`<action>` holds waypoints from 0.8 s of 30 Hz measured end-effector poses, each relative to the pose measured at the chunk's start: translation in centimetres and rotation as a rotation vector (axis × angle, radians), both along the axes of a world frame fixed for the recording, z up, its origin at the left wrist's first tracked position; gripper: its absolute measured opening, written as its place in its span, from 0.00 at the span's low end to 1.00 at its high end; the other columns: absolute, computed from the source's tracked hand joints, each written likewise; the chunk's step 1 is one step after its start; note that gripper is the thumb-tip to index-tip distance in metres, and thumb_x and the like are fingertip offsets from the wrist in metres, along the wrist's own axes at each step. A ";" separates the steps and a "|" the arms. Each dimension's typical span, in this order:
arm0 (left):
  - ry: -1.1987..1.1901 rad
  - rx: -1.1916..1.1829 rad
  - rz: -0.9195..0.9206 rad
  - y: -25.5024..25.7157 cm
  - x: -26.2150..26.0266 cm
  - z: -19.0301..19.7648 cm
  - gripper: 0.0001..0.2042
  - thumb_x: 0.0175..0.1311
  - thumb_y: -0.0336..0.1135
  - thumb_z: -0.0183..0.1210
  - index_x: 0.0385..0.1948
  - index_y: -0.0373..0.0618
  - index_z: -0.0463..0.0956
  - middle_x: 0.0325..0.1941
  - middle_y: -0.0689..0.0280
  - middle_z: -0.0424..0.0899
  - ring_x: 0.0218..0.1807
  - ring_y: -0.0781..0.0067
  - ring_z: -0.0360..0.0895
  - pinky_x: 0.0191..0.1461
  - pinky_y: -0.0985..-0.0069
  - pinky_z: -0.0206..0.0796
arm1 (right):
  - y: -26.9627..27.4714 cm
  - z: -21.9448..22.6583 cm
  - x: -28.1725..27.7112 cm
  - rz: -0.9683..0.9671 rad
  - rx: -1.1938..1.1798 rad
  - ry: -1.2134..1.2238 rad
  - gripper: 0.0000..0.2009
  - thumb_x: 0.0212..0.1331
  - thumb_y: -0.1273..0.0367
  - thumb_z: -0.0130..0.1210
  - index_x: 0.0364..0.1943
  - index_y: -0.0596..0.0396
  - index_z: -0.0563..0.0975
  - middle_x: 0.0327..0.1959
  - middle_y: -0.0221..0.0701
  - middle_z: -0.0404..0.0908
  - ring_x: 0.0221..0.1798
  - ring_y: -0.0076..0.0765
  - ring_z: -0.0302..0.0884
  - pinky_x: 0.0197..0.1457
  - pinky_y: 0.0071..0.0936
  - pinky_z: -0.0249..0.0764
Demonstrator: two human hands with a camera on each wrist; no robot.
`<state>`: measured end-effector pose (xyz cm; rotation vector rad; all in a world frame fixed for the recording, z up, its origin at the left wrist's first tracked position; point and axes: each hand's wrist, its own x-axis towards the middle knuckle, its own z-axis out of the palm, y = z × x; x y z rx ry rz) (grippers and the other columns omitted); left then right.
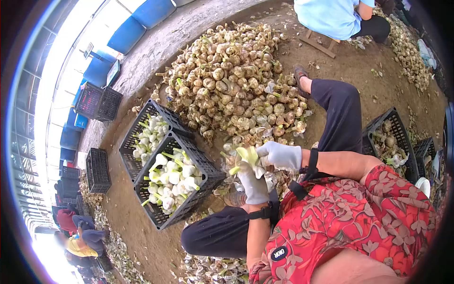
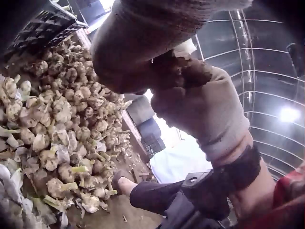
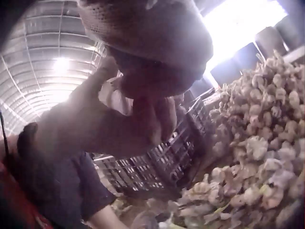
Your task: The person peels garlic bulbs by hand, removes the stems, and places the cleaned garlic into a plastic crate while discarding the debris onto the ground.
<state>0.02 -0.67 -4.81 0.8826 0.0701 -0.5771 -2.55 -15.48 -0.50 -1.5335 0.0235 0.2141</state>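
Both hands wear pale knitted gloves and meet in front of the body around one garlic bulb with a pale green stem and leaf. My left hand grips the garlic from below, fingers curled round it. Close above, my right hand pinches at the same garlic, its thumb and fingers bent in against it. In the left wrist view the right hand has brown, soiled fingertips. A bit of the white bulb shows between the hands in the right wrist view; the rest is hidden by the gloves.
A large heap of dirty garlic lies ahead. Left of it stand two black crates, the nearer crate and a farther crate, holding cleaned white garlic. Peelings litter the floor. A person in light blue sits beyond, near a wooden stool.
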 end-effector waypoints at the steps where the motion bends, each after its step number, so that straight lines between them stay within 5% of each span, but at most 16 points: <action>1: 0.005 0.041 -0.001 0.0 -0.1 0.6 0.32 0.61 0.65 0.53 0.57 0.50 0.68 0.39 0.69 0.78 0.37 0.74 0.76 0.36 0.76 0.70 | -0.1 0.4 -0.1 -0.023 0.168 0.121 0.08 0.57 0.72 0.54 0.38 0.59 0.79 0.26 0.31 0.80 0.29 0.28 0.78 0.33 0.27 0.75; 2: 0.010 0.082 -0.003 -0.1 0.0 0.9 0.31 0.62 0.65 0.52 0.55 0.49 0.69 0.34 0.70 0.78 0.31 0.75 0.76 0.29 0.80 0.69 | -0.2 0.9 -0.3 -0.047 0.336 0.243 0.08 0.58 0.71 0.54 0.38 0.60 0.79 0.23 0.29 0.79 0.26 0.25 0.78 0.30 0.24 0.75; 3: 0.113 0.109 0.125 -1.1 0.5 1.3 0.28 0.64 0.61 0.51 0.52 0.46 0.71 0.24 0.72 0.75 0.17 0.80 0.68 0.16 0.84 0.55 | -0.3 1.7 -0.5 -0.093 0.360 0.231 0.08 0.61 0.69 0.54 0.34 0.61 0.79 0.22 0.29 0.79 0.21 0.23 0.76 0.25 0.22 0.73; 6: -0.093 0.011 0.083 -0.5 0.0 3.9 0.28 0.65 0.61 0.50 0.52 0.43 0.70 0.25 0.70 0.75 0.17 0.81 0.65 0.16 0.83 0.53 | -2.1 -0.1 0.9 -0.353 0.670 0.125 0.08 0.61 0.71 0.51 0.34 0.62 0.78 0.24 0.31 0.80 0.21 0.25 0.76 0.24 0.24 0.72; 7: -0.152 0.032 0.044 -0.2 0.0 3.9 0.29 0.67 0.62 0.47 0.53 0.42 0.70 0.27 0.67 0.76 0.17 0.80 0.64 0.16 0.83 0.53 | -2.6 0.4 1.3 -0.445 0.641 0.075 0.09 0.61 0.71 0.49 0.37 0.63 0.78 0.25 0.32 0.79 0.21 0.26 0.75 0.24 0.24 0.72; 8: -0.149 0.036 0.036 -0.3 -0.2 4.0 0.30 0.67 0.62 0.46 0.53 0.42 0.69 0.28 0.66 0.77 0.17 0.80 0.64 0.16 0.82 0.53 | -3.4 1.4 1.1 -0.437 0.631 0.145 0.09 0.63 0.74 0.46 0.42 0.63 0.77 0.34 0.30 0.81 0.28 0.17 0.75 0.29 0.13 0.71; 10: -0.140 0.039 0.020 -0.8 -0.7 4.1 0.31 0.67 0.64 0.44 0.54 0.42 0.69 0.30 0.64 0.77 0.17 0.78 0.65 0.16 0.81 0.53 | -4.1 1.1 1.3 -0.453 0.480 0.061 0.10 0.64 0.73 0.46 0.45 0.62 0.77 0.34 0.29 0.81 0.27 0.16 0.75 0.27 0.13 0.70; 11: -0.163 0.040 0.010 -0.8 -0.8 4.0 0.30 0.68 0.63 0.42 0.53 0.41 0.69 0.34 0.63 0.78 0.24 0.75 0.72 0.22 0.80 0.63 | -4.2 1.2 1.0 -0.472 0.486 0.090 0.10 0.64 0.73 0.46 0.44 0.62 0.77 0.34 0.28 0.81 0.28 0.16 0.74 0.26 0.13 0.69; 14: -0.180 0.055 0.169 -1.3 0.0 4.1 0.28 0.70 0.60 0.41 0.54 0.43 0.69 0.38 0.63 0.78 0.36 0.72 0.77 0.37 0.75 0.73 | -4.0 2.9 0.0 -0.518 0.480 0.129 0.09 0.64 0.72 0.47 0.41 0.61 0.78 0.32 0.27 0.80 0.27 0.16 0.74 0.25 0.14 0.68; 15: -0.043 -0.093 0.229 -0.9 0.3 4.1 0.26 0.71 0.58 0.40 0.54 0.45 0.70 0.44 0.62 0.78 0.45 0.66 0.77 0.53 0.64 0.73 | -3.6 2.9 -0.5 -0.527 0.464 0.111 0.09 0.64 0.72 0.48 0.40 0.61 0.78 0.31 0.26 0.79 0.27 0.16 0.74 0.25 0.13 0.68; 18: 0.304 -0.517 0.288 1.0 2.1 3.6 0.23 0.68 0.55 0.43 0.53 0.48 0.71 0.52 0.60 0.79 0.50 0.56 0.77 0.58 0.50 0.68 | -4.0 1.7 -1.7 -0.491 0.494 -0.003 0.07 0.62 0.72 0.55 0.36 0.62 0.79 0.31 0.28 0.80 0.29 0.18 0.75 0.27 0.15 0.71; 20: 0.314 -0.627 0.309 3.0 3.2 0.6 0.21 0.66 0.52 0.46 0.48 0.47 0.74 0.50 0.57 0.80 0.52 0.56 0.77 0.59 0.51 0.67 | -5.7 4.0 -3.6 -0.114 0.179 0.074 0.08 0.60 0.71 0.54 0.37 0.61 0.80 0.33 0.31 0.82 0.31 0.20 0.77 0.31 0.19 0.73; 22: 0.298 -0.575 0.333 3.4 3.5 1.4 0.19 0.66 0.50 0.46 0.46 0.46 0.76 0.49 0.56 0.81 0.52 0.55 0.77 0.60 0.50 0.67 | -5.9 5.5 -3.7 0.357 -0.612 -0.141 0.15 0.50 0.66 0.61 0.44 0.50 0.80 0.40 0.37 0.82 0.45 0.40 0.81 0.48 0.34 0.76; 24: 0.321 -0.533 0.276 3.0 3.4 2.2 0.16 0.67 0.46 0.47 0.44 0.47 0.77 0.52 0.56 0.80 0.54 0.56 0.76 0.61 0.50 0.65 | -4.6 6.4 -3.4 0.357 -0.957 -0.191 0.22 0.49 0.62 0.62 0.51 0.49 0.76 0.47 0.39 0.79 0.48 0.47 0.78 0.50 0.37 0.75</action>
